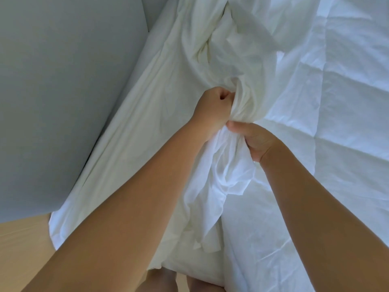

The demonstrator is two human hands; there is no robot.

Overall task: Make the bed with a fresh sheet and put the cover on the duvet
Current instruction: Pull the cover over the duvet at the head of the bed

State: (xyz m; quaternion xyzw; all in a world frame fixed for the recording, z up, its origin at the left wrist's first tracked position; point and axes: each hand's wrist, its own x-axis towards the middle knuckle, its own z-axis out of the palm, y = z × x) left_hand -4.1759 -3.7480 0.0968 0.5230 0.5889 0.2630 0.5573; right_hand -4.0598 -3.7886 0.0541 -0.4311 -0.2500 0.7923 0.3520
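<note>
The bed (60,223) is covered along its left edge by a cream sheet (143,127), beside the wooden floor (21,241). A whiter, creased layer, possibly the duvet (336,123), is spread at right, with bunched cloth (223,171) raised between them.

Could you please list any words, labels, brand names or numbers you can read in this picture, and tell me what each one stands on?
There is no text to read.
The bunched white fabric, gripped by the left hand and the right hand, shows no tag or print.
The spread white bedding, the grey wall and the wooden floor are plain as well.
</note>
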